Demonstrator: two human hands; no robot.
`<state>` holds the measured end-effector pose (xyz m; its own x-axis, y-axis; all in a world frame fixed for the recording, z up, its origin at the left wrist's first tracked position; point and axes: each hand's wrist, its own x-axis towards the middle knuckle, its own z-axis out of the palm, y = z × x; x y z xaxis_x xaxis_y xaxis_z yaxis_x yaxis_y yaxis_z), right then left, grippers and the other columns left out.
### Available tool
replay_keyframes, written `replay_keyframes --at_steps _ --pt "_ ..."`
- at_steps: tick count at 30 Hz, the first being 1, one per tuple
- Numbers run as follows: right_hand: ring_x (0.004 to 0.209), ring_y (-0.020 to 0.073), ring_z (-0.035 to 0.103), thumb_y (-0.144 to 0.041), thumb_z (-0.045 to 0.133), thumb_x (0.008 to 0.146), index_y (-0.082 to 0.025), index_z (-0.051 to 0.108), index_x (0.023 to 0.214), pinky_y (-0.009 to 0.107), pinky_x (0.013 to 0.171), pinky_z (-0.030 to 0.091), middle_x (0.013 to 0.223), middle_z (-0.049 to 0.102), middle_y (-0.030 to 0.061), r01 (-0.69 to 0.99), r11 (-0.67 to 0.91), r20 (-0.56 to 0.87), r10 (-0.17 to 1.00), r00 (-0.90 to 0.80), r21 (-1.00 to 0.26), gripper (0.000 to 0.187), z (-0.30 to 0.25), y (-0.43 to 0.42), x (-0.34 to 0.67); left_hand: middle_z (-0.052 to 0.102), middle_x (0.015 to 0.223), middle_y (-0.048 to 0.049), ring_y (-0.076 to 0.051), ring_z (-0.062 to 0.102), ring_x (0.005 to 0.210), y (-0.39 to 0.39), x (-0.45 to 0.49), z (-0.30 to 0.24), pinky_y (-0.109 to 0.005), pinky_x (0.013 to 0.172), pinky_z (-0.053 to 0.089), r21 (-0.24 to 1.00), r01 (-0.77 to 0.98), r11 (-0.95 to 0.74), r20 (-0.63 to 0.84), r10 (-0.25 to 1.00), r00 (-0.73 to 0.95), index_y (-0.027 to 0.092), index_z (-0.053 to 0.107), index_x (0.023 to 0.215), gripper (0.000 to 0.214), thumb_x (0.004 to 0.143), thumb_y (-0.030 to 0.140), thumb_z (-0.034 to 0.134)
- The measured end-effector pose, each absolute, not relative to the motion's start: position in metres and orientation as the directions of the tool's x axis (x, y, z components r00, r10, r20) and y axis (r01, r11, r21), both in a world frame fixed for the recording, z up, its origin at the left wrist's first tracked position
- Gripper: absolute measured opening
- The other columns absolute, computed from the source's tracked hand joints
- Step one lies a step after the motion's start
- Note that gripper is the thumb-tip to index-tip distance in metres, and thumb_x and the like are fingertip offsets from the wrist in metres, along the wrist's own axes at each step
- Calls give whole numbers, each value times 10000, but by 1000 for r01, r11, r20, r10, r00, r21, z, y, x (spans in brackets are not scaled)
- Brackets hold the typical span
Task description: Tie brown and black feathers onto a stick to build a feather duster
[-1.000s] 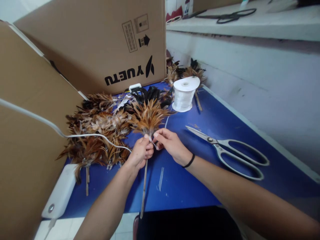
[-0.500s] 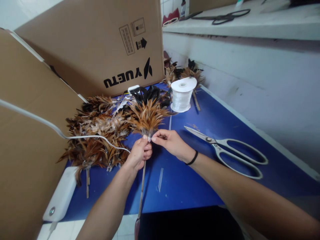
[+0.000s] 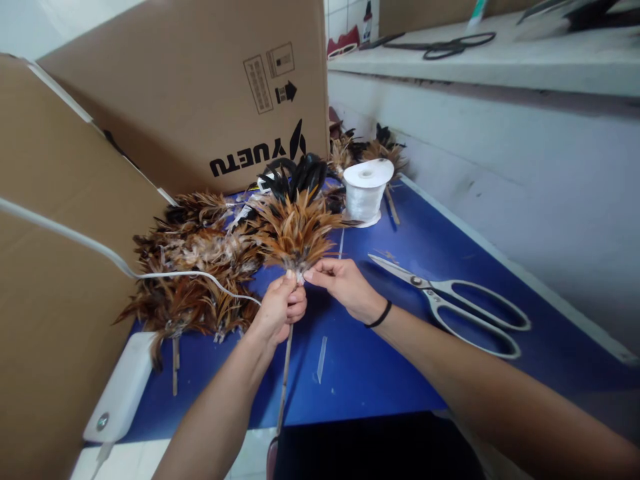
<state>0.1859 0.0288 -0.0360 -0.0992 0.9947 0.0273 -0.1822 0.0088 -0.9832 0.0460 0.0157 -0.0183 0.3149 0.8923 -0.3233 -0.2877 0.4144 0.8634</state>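
My left hand (image 3: 285,303) is closed around the thin stick (image 3: 285,383) of a feather duster, just below its head of brown and black feathers (image 3: 297,230). White tape (image 3: 300,275) shows at the base of the feathers, between my two hands. With thumb and forefinger, my right hand (image 3: 343,283) pinches at this tape from the right; the pinched end is mostly hidden by the fingers. Behind the right hand stands a white spool of tape (image 3: 364,200), and a narrow strip runs from it toward that hand. Large scissors (image 3: 450,303) lie spread to the right.
More feather bundles (image 3: 200,260) are heaped on the blue tabletop (image 3: 380,367) at left. A white cable (image 3: 175,273) crosses them near a white device (image 3: 123,387). Cardboard boxes (image 3: 190,87) wall off the back and left. Dark scissors (image 3: 457,47) lie on the ledge.
The feather head has turned slightly in my hands, its black feathers now standing higher and its brown ones spreading wider. Both hands keep their grip at the tape. The view has shifted a little.
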Motion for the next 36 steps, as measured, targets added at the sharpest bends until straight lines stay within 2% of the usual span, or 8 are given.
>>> replay_keyframes --at_steps 6,12,16,21,24,28,32,36 --pt "491 47 337 -390 765 587 -147 564 624 218 460 251 561 481 -61 -282 -71 -32 990 -140 -957 317 -35 28 186 287 477 106 -2 182 314 16 43 -17 -117 291 104 840 -314 442 -316 870 379 159 447 732 402 745 522 619" --pt "396 11 205 -381 764 608 -138 618 738 221 370 100 566 499 -66 -338 -186 -62 936 -346 -923 312 -28 29 195 241 481 105 -7 134 312 17 38 -16 -120 285 118 771 -348 533 -292 782 551 156 461 733 293 821 414 569" --pt "392 14 224 -368 754 620 -123 639 692 220 368 105 522 492 -56 -348 -162 -9 915 -403 -923 280 -27 29 198 206 479 107 -5 83 309 17 33 -16 -120 282 124 691 -338 638 -293 676 676 154 463 731 269 839 386 546" --pt "379 19 223 -372 750 625 -131 615 638 218 367 124 467 443 -71 -352 -143 -22 945 -327 -925 276 -28 25 197 238 470 97 -9 127 297 16 32 -14 -118 271 138 648 -312 695 -320 619 717 150 483 737 269 833 394 546" --pt "376 15 232 -368 737 641 -127 610 649 218 367 126 495 472 -63 -349 -134 -28 956 -294 -927 273 -26 23 195 357 492 72 -25 258 306 14 36 -11 -115 257 188 686 -293 666 -363 662 655 158 503 792 271 813 422 563" --pt "370 19 232 -373 743 622 -132 579 635 218 365 117 468 450 -72 -353 -154 -63 964 -257 -923 291 -25 22 193 516 591 36 -77 468 403 9 47 -12 -165 320 380 848 -287 445 -324 865 384 190 482 823 286 766 436 616" --pt "391 26 248 -386 760 592 -143 540 569 221 378 143 460 422 -72 -350 -148 -82 977 -196 -925 329 -23 22 189 520 536 29 -65 419 349 3 53 -18 -161 293 297 988 -28 152 -150 985 84 167 505 709 344 803 497 541" --pt "430 44 285 -408 761 585 -155 528 544 226 415 202 453 370 -76 -327 -126 -79 985 -154 -937 346 -22 21 185 449 412 33 -46 381 334 -1 52 -17 -158 351 281 973 230 -14 9 1000 21 147 552 610 446 844 516 460"
